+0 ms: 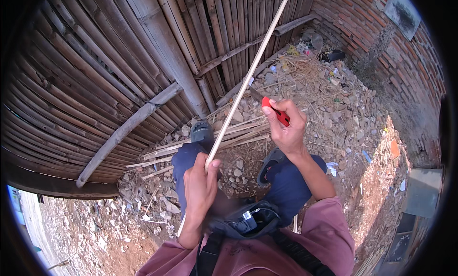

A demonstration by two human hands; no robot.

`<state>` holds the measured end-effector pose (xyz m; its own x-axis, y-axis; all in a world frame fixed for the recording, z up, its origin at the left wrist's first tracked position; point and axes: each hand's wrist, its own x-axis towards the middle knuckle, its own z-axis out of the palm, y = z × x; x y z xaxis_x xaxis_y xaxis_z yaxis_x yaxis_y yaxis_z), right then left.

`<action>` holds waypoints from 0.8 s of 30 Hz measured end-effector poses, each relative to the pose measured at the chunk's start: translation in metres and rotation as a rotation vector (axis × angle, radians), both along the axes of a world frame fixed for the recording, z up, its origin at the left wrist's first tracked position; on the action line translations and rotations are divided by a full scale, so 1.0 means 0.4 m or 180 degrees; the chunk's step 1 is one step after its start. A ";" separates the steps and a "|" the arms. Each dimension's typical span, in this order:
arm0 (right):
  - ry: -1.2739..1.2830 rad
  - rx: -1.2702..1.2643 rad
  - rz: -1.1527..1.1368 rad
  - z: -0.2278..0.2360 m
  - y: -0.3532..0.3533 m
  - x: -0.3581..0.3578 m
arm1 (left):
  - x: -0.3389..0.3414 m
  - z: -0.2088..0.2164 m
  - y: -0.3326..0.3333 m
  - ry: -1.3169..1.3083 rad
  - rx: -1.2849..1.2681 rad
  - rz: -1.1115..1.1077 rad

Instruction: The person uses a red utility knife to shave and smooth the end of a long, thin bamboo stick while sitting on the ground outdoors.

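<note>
A long pale bamboo strip (238, 95) slants from beside my left forearm up past the top of the head view. Around its lower part my left hand (198, 183) is closed, thumb along the strip. In my right hand (288, 128) is a knife with a red and black handle (274, 111). Its dark blade (256, 95) points up and left, toward the strip, with a small gap seeming to lie between them. The lower end of the handle is partly covered by my fingers. More cut bamboo strips (248, 135) lie on the ground between and beyond my feet.
A bamboo slat wall (95, 80) with a thick post (167, 52) rises at the left and ahead. At the right stands a brick wall (381, 52). Rubble (334, 118) and litter cover the ground. An open black pouch (248, 221) sits at my waist.
</note>
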<state>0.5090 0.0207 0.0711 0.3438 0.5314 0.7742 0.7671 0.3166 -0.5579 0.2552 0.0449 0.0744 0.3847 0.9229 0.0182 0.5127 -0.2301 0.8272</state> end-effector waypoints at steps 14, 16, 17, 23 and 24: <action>-0.0691 -0.0420 0.1196 -0.082 -0.037 -0.133 | -0.006 -0.009 0.021 -0.0762 -0.0210 -0.0478; -0.0698 -0.0408 0.1187 -0.083 -0.038 -0.136 | -0.008 -0.014 0.025 -0.0817 -0.0206 -0.0568; -0.0702 -0.0402 0.1183 -0.082 -0.038 -0.137 | -0.008 -0.013 0.026 -0.0811 -0.0253 -0.0561; -0.0695 -0.0372 0.1205 -0.079 -0.037 -0.140 | -0.013 0.027 0.021 -0.0608 -0.0329 -0.0524; -0.0721 -0.0377 0.1194 -0.079 -0.038 -0.140 | -0.015 0.032 0.020 -0.0609 -0.0340 -0.0529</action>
<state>0.4528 0.0056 0.0396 -0.0606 0.6763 0.7341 0.7185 0.5401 -0.4383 0.2494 0.0529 0.0873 0.5300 0.8479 0.0110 0.3073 -0.2042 0.9295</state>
